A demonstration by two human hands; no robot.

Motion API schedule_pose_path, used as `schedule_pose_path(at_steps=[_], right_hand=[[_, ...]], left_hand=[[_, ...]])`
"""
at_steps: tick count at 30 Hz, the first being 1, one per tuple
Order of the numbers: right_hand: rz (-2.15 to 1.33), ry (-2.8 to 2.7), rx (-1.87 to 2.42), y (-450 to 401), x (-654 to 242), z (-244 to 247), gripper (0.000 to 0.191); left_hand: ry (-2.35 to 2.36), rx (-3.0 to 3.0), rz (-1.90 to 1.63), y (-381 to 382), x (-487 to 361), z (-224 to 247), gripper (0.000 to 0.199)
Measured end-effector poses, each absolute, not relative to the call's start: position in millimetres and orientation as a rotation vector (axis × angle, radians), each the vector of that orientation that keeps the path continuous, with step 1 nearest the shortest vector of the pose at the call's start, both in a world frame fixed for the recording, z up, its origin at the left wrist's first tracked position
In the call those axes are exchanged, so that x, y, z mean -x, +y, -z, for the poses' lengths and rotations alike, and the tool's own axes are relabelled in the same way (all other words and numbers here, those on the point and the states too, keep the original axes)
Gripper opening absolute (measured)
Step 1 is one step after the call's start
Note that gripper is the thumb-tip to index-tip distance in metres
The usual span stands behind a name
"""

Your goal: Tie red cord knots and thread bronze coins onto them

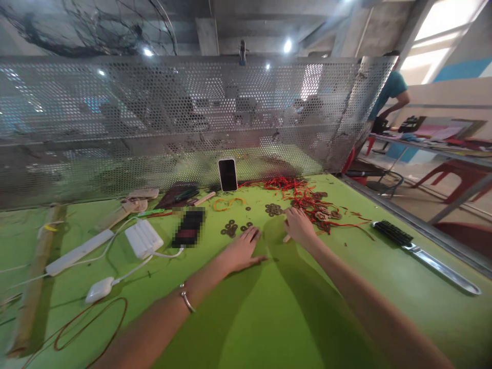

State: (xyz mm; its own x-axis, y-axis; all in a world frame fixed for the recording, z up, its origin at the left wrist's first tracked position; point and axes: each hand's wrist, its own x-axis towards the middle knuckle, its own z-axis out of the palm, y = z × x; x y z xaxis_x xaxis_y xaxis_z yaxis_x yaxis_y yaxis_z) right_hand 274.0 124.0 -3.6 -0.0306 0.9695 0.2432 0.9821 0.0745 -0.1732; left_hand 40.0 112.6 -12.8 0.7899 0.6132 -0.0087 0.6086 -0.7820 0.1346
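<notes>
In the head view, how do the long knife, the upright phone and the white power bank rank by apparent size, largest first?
1. Long knife, clearly longest.
2. White power bank.
3. Upright phone.
The last two look similar, and the phone stands farther away, so their order is unsure.

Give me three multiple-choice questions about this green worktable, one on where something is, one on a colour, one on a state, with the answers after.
1. Where does the phone stand?
A. Upright against the perforated metal screen
B. Flat beside the knife
C. In the left hand

2. What colour are the cords heaped by the coins?
A. Blue
B. Red
C. White

3. How is the right hand?
A. Clenched round the knife
B. Lifted off the table
C. Resting on the table near the cords

Answers: A, the phone leans on the screen; B, the cords are plainly red; C, the hand lies on the table, knife apart.
</notes>
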Motion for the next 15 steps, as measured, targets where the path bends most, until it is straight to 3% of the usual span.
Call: schedule_pose_path(at_steps=[4, 9, 15], right_hand=[[-0.037, -2.016, 2.008, 169.6, -258.4, 8.2, 0.052], [-0.171, -2.033, 2.083, 190.1, -236.3, 25.9, 0.054], [-0.202, -2.26, 1.891, 168.3, -219.9, 30.4, 0.053]], left_hand=[[1.063, -2.814, -0.152, 109.3, -36.6, 12.6, 0.085], [1.28, -2.713, -0.221, 136.1, -40.3, 16.8, 0.084], [1.313, -2.683, -0.219, 186.0, -52.3, 20.7, 0.087]])
